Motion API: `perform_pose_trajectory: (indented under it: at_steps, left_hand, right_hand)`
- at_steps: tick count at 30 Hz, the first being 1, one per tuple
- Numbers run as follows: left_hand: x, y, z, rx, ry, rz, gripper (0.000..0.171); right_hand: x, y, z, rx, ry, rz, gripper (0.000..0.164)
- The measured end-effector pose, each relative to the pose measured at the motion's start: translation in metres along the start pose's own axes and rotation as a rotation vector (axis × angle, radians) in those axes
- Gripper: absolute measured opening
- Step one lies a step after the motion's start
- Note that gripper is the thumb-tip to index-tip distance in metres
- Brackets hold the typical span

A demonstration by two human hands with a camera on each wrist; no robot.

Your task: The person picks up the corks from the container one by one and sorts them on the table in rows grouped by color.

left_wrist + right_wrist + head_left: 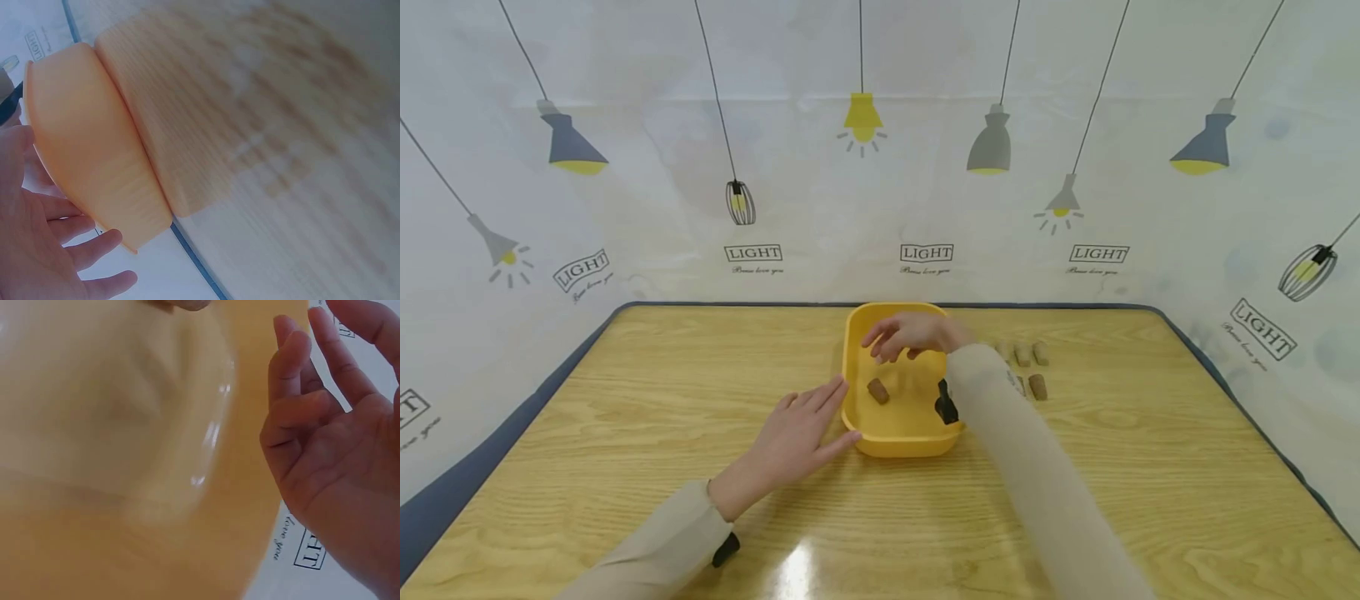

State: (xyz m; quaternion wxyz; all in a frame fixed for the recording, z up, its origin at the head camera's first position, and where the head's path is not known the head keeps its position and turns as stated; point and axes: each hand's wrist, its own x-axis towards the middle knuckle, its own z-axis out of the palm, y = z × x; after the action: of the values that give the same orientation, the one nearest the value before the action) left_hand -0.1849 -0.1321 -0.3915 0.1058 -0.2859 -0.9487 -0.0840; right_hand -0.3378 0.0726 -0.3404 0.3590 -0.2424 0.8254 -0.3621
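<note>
A yellow plastic bin [907, 447] stands on the wooden table, and a small brown cork-like piece [877, 391] lies on its floor. My left hand [796, 433] has its fingers spread against the bin's left side and near corner. In the left wrist view, the fingers and thumb of that hand [44, 250] lie along the rim of the bin [90, 137]. Over the far half of the bin hangs my right hand [913, 332]. The right wrist view shows this hand [337, 444] with loosely bent fingers and nothing between them.
To the right of the bin, several similar brown pieces [1037, 387] stand or lie in two rows, partly hidden by my right sleeve [1022, 450]. A white printed sheet [820, 217] rises behind the table [700, 367], whose edge is dark blue.
</note>
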Motion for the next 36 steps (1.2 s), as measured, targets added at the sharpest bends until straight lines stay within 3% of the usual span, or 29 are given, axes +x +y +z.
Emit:
perform_pose_trajectory:
  at_steps: [6,14,36]
  left_hand:
    - [0.000,0.001,-0.001,-0.009,0.001,-0.004,0.070]
    - [0.000,0.001,-0.001,0.002,-0.002,-0.007,0.071]
    - [0.000,0.002,-0.002,0.003,0.000,-0.004,0.071]
  right_hand:
    - [0.005,0.009,0.006,0.019,-0.063,0.096,0.039]
    - [0.007,0.017,0.013,0.070,-0.150,0.160,0.038]
    - [0.012,0.017,0.026,-0.060,-0.148,0.216,0.036]
